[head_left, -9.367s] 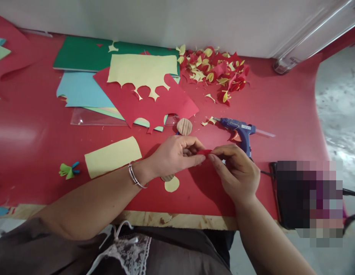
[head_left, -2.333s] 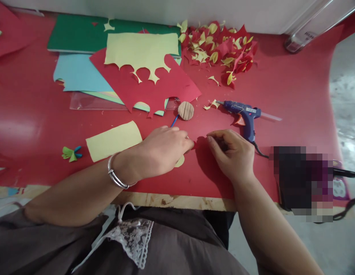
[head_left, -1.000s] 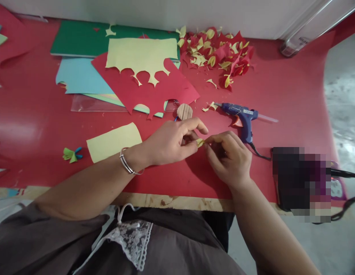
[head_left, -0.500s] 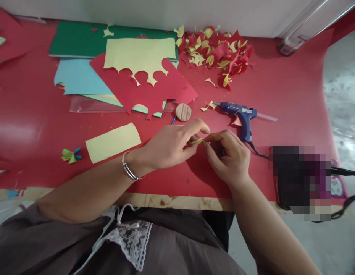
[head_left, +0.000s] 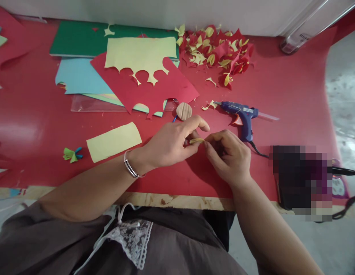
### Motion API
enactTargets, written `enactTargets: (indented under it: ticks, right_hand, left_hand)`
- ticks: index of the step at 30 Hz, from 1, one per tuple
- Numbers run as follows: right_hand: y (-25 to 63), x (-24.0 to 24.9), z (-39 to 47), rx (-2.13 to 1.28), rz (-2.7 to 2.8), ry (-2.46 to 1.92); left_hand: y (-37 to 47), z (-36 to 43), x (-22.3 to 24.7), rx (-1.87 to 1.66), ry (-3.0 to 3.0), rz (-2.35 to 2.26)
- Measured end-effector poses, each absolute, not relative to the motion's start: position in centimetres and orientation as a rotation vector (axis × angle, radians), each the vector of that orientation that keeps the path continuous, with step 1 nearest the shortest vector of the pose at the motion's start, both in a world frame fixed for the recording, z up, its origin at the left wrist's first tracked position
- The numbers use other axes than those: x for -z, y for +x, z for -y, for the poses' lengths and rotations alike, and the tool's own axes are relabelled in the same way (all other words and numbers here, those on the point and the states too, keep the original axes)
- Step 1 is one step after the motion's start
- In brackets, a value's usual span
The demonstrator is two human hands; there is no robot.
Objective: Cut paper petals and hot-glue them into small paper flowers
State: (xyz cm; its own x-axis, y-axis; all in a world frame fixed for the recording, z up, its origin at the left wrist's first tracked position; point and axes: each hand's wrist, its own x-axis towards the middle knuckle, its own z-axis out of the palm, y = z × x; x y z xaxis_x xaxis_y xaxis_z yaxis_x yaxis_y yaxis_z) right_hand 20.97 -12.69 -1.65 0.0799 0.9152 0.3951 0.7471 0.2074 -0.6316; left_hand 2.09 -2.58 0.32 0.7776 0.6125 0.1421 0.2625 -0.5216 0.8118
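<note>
Between my hands, above the red table, is a small yellow paper piece (head_left: 197,141), seen nearly edge-on. My left hand (head_left: 177,143) pinches its left part between thumb and fingers, the index finger arched above. Thumb and index finger of my right hand (head_left: 230,154) are closed on its right tip. Just beyond my left hand lies a round wooden disc (head_left: 184,111), with a thin blue stick partly hidden beside it. A blue glue gun (head_left: 242,114) with a clear glue stick in its back rests on its side, beyond my right hand.
A yellow paper strip (head_left: 114,142) and a small green-and-blue paper flower (head_left: 72,154) lie to the left. Cut red paper (head_left: 177,86) and a yellow cut-out sheet (head_left: 140,53) top a stack. Red and yellow petals (head_left: 214,51) are heaped behind; a pixelated dark object (head_left: 297,175) sits right.
Both hands keep nearly the same pose around the yellow paper piece, which has tilted slightly. The whole view has shifted a little; nothing on the table has been moved.
</note>
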Motion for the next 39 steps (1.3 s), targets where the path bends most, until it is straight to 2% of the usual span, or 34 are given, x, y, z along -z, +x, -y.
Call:
enactTargets:
  ticks: [18, 27, 39]
  right_hand:
    - [20.8, 1.6, 12.3, -0.313, 1.621, -1.633]
    - [21.3, 0.2, 11.3, -0.608, 1.499, -1.676]
    - [21.2, 0.6, 8.9, -0.674, 1.465, -1.548]
  left_hand:
    - [2.7, 2.9, 0.3, -0.688, 2.05, -0.755]
    - [2.4, 1.4, 0.9, -0.737, 1.691, -0.59]
    - [1.9, 0.1, 1.5, -0.658, 1.588, -0.675]
